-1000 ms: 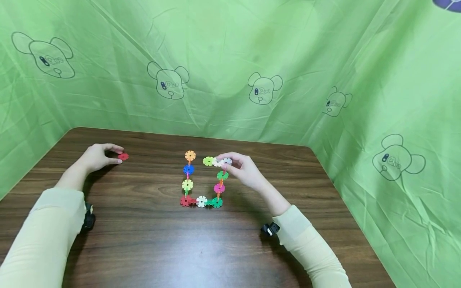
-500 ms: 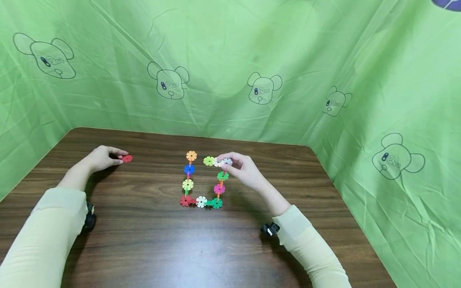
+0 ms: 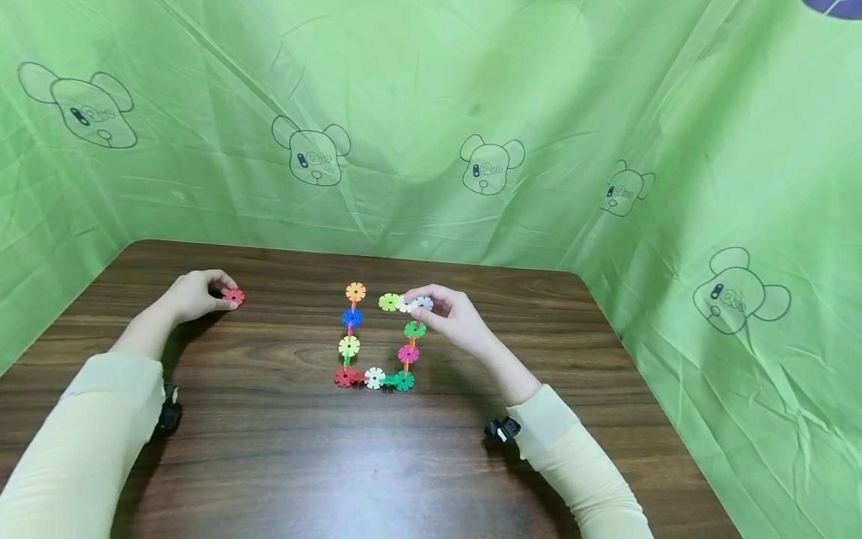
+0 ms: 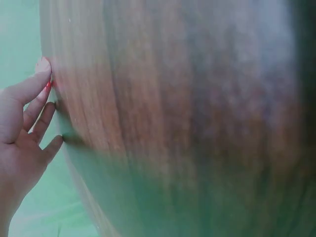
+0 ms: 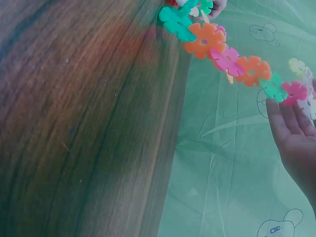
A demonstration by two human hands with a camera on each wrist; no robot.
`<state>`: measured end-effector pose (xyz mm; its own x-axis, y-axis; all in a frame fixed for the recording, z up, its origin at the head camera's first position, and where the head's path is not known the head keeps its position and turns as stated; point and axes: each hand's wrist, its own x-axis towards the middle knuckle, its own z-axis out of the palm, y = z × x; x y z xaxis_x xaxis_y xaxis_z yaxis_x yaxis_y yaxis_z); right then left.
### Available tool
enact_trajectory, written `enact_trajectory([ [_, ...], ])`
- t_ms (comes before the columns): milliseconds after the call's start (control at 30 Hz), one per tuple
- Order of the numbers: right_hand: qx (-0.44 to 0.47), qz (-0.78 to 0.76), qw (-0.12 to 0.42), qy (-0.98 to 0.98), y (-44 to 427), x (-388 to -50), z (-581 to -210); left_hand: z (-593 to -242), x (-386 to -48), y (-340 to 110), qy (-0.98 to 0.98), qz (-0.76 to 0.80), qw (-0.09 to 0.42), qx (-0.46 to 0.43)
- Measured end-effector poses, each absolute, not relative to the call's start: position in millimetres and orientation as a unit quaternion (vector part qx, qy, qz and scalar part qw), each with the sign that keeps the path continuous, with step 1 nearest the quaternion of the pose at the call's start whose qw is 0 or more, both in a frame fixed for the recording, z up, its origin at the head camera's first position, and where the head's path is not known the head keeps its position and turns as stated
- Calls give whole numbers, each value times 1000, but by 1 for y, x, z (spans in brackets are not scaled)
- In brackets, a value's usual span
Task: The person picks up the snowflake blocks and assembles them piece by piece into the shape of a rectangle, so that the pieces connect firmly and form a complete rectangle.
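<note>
My left hand (image 3: 191, 296) pinches a red snowflake disc (image 3: 233, 296) between thumb and fingertips, low over the table's far left. In the left wrist view only a sliver of red shows by the fingertips. Toward the middle lies a chain of interlocked snowflake discs (image 3: 374, 378), bent into a frame with a gap at its far side. My right hand (image 3: 456, 318) pinches the pale lavender disc (image 3: 423, 303) at the chain's far right corner. A white disc and a yellow-green disc (image 3: 388, 302) extend left from it. An orange disc (image 3: 355, 292) ends the left side.
The brown wooden table (image 3: 377, 464) ends at a rounded far edge. Green cloth (image 3: 404, 97) with bear outlines hangs behind and on both sides. A small black camera (image 3: 503, 430) sits at the right wrist, another (image 3: 170, 410) at the left.
The left hand has shifted slightly right with the red disc, which now tilts more toward the head view. The right hand keeps its hold on the chain's corner.
</note>
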<state>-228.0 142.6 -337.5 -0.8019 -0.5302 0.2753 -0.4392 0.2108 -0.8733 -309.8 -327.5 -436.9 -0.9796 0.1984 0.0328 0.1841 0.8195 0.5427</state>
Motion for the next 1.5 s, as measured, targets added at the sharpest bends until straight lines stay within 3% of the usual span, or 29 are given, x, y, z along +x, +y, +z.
enact_trajectory([
  [367, -291, -553, 27, 780, 142, -230, -341, -424, -306, -309, 953, 286, -39, 95],
  [633, -297, -557, 19, 775, 140, -232, -341, -403, -296, -288, 944, 298, -104, 92],
  [1167, -304, -567, 36, 765, 140, -231, -337, -362, -264, -230, 917, 366, -132, 83],
  [1500, -320, -565, 10, 760, 137, -229, -333, -340, -240, -189, 897, 403, -146, 103],
])
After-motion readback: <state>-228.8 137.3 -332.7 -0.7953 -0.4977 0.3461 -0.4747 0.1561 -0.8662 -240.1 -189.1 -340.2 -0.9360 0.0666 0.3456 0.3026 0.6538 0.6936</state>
